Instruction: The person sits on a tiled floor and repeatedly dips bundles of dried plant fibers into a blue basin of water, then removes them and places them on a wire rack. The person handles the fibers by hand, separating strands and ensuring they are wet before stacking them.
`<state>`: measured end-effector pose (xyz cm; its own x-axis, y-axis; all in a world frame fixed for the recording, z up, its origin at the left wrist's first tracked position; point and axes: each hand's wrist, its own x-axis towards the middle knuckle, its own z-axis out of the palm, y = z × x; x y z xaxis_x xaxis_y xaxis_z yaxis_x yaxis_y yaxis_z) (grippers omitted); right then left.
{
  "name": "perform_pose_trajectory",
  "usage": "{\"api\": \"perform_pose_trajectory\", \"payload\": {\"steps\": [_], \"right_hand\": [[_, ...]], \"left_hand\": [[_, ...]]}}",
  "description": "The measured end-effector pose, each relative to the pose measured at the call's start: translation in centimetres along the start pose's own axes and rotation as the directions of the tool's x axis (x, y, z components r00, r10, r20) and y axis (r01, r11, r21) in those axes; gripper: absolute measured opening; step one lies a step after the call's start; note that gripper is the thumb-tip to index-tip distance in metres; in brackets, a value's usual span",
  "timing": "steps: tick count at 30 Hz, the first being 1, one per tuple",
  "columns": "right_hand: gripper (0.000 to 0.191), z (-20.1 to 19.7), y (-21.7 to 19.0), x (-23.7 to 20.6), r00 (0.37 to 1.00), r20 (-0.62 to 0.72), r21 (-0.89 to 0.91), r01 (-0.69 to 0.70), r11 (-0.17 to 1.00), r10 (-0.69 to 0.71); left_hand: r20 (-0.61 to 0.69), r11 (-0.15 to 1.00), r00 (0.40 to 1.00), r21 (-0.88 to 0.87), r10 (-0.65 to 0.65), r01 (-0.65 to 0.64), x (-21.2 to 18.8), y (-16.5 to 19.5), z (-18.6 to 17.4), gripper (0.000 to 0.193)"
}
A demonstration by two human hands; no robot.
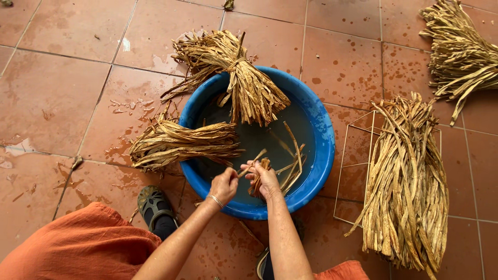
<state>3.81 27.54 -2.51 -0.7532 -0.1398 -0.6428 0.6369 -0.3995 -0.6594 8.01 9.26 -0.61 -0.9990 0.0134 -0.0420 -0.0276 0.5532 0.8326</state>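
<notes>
Both my hands are working over the blue basin (316,111): my left hand (224,185) is pinching one dried strip (252,159), and my right hand (266,180) is gripping a small bunch of strips (258,187). Two tied bundles (181,143) are resting on the basin's rim, and a loose pile (407,181) is lying on a wire rack (358,124) to the right.

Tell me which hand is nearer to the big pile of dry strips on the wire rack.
Right. The right hand is over the blue basin, on the side toward the pile. The left hand is beside it, on the side away from the pile.
</notes>
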Motion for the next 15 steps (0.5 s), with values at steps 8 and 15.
{"api": "perform_pose_trajectory", "payload": {"steps": [8,15], "right_hand": [[0.027,-0.7,-2.1,-1.3,0.946,-0.170,0.125,0.298,0.946,-0.275],[0.016,1.0,-3.3,-3.5,0.980,-0.110,-0.021,0.164,0.986,-0.165]], "left_hand": [[0.191,0.981,0.967,-0.065,-0.169,0.184,-1.9,1.2,1.0,0.018],[-0.009,0.990,0.995,-0.095,0.102,-0.102,2.1,3.6,2.2,0.034]]}}
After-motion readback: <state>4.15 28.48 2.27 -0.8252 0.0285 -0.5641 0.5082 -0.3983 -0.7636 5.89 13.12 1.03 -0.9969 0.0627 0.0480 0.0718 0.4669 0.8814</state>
